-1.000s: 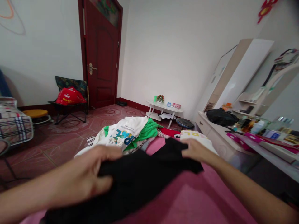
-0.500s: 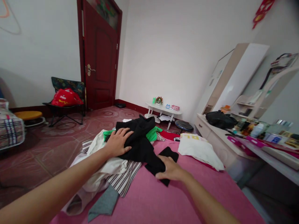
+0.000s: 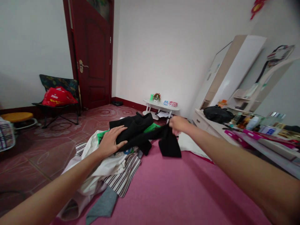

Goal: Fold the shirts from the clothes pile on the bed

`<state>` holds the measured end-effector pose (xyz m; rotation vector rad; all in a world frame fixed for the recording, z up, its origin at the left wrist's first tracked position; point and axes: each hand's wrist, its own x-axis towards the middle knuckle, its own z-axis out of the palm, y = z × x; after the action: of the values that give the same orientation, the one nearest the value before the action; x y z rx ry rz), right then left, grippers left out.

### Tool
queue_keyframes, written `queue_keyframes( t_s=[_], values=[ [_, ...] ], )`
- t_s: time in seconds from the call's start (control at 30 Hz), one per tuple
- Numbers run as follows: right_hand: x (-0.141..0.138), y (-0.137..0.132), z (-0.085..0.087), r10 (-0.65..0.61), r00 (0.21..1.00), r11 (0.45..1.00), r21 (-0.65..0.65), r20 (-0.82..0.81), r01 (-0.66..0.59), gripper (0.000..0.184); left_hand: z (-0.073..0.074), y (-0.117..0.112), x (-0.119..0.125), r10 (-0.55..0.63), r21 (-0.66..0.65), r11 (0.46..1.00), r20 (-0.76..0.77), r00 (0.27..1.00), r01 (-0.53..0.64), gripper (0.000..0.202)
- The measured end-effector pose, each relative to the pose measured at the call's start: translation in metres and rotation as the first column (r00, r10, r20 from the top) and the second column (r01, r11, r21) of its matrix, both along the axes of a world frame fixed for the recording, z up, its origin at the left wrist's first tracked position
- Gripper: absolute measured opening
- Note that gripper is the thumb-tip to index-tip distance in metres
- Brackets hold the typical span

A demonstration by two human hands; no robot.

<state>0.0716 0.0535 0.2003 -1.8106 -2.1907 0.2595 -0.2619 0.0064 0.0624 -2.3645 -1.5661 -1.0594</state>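
A black garment (image 3: 133, 126) lies across the heap of clothes, one long part of it pulled out to the right. My left hand (image 3: 112, 140) rests flat on its left side, fingers stretched out. Raised above the bed, my right hand (image 3: 179, 124) grips the garment, and a black flap hangs below the fist. Beneath it are bright green cloth (image 3: 151, 127), a white garment (image 3: 112, 165), a brown-and-white striped garment (image 3: 123, 182) and a grey piece of cloth (image 3: 103, 204). A folded white garment (image 3: 192, 143) is partly hidden behind my right forearm.
The clothes lie on a pink bed sheet (image 3: 161, 193). A dressing table (image 3: 199, 116) with a black bag (image 3: 218, 114) and bottles stands at right. Beyond the bed is a small white table (image 3: 161, 105); a folding chair with a red bag (image 3: 59, 97) stands at left.
My right hand has closed on the black garment and lifted part of it up and away from me. The left hand stays on the garment. The view has shifted slightly.
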Motion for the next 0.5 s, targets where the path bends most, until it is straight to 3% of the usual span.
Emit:
queue_keyframes(
  t_s=[0.07,0.1,0.17,0.2,0.3,0.4,0.5],
  values=[
    [0.009,0.027,0.03,-0.028,0.998,0.979,0.201,-0.056,0.039,0.055,-0.003,0.003,-0.005,-0.021,0.003,1.0,0.09,0.996,0.021,0.056],
    [0.017,0.038,0.037,-0.053,0.996,0.937,0.341,-0.07,0.073,0.047,-0.004,0.004,-0.006,-0.028,-0.004,1.0,0.13,0.991,0.029,0.056],
    [0.038,0.053,0.03,-0.145,0.989,0.821,0.553,-0.037,0.141,0.036,-0.007,0.006,-0.009,-0.039,-0.029,0.999,0.2,0.979,0.046,0.054],
    [0.051,0.056,0.015,-0.203,0.979,0.793,0.589,0.009,0.159,0.04,-0.007,0.007,-0.009,-0.045,-0.04,0.998,0.229,0.972,0.055,0.053],
    [0.098,0.052,-0.055,-0.321,0.929,0.885,0.407,0.184,0.225,0.047,-0.009,0.008,-0.01,-0.068,-0.047,0.995,0.266,0.962,0.084,0.05],
    [0.147,0.041,-0.124,-0.432,0.871,0.893,0.251,0.235,0.375,0.054,-0.011,0.009,-0.011,-0.095,-0.034,0.994,0.251,0.963,0.107,0.051],
    [0.187,0.036,-0.164,-0.512,0.816,0.859,0.146,0.269,0.49,0.055,-0.012,0.009,-0.012,-0.103,-0.022,0.994,0.226,0.969,0.11,0.052]
  ],
)
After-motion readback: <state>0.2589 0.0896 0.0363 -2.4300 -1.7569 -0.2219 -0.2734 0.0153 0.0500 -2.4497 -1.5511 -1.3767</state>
